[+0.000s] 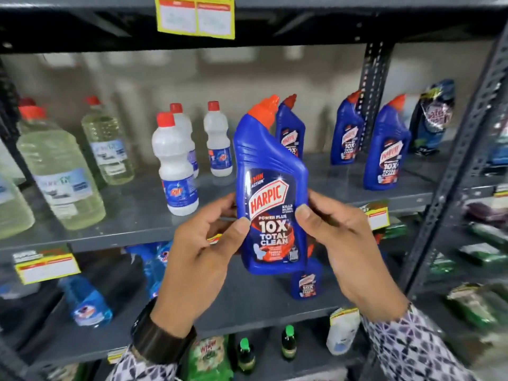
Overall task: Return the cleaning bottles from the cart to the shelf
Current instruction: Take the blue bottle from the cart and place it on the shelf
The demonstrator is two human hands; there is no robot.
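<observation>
A blue Harpic bottle (270,193) with an orange-red cap is held upright in front of the grey metal shelf (137,218), label facing me. My left hand (203,259) grips its lower left side and my right hand (343,243) grips its lower right side. Behind it on the middle shelf stand three more blue Harpic bottles, one (291,130) just behind the held one, another (346,130) by the upright post and a third (386,147) near the front edge. The cart is out of view.
White red-capped bottles (174,166) and large clear bottles of pale liquid (60,171) stand to the left. A dark pouch (434,116) sits at the right. On the lower shelf are blue spray bottles (88,298) and a small Harpic bottle (306,281). Yellow price tags hang on the shelf edges.
</observation>
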